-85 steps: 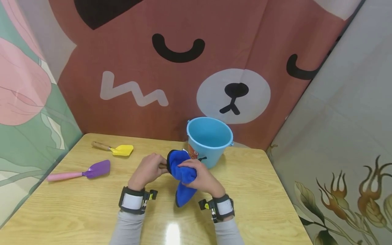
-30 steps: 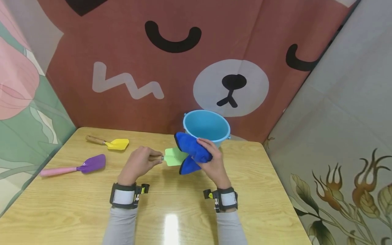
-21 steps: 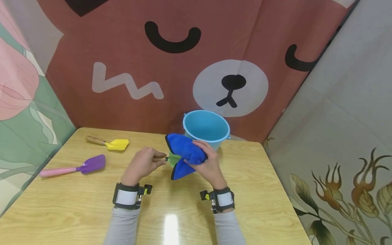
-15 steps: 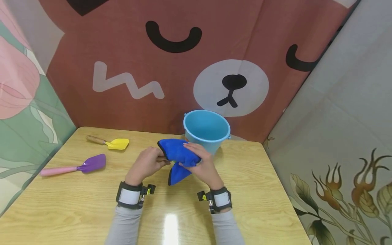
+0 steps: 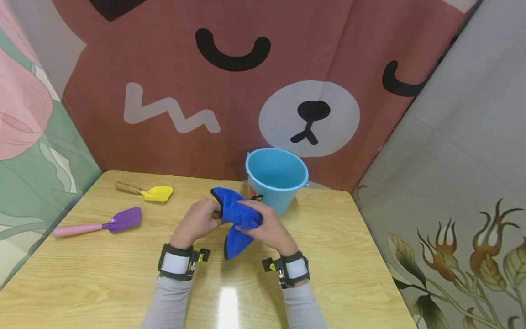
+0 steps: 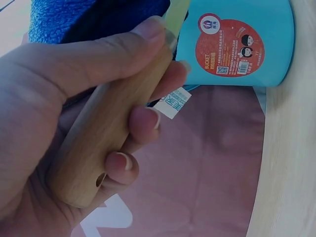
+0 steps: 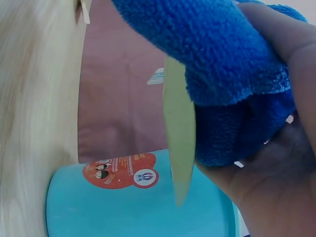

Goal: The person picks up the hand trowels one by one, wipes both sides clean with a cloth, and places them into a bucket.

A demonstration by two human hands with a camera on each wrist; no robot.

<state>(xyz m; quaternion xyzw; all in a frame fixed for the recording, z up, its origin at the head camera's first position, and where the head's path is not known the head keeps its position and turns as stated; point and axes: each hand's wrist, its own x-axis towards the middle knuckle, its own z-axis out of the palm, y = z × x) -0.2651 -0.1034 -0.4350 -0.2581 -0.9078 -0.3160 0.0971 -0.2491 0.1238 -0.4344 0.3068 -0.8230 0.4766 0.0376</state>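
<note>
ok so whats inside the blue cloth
The right wrist view shows a narrow strip of pale green blade against the blue cloth; its wooden handle is in the left hand. The rest of the blade, and anything deeper in the folds, is covered.

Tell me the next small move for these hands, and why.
Probably have the right hand draw the blue cloth along the green blade: the left hand grips the wooden handle, the cloth is bunched in the right hand beside the blade, whose edge shows uncovered.
</note>
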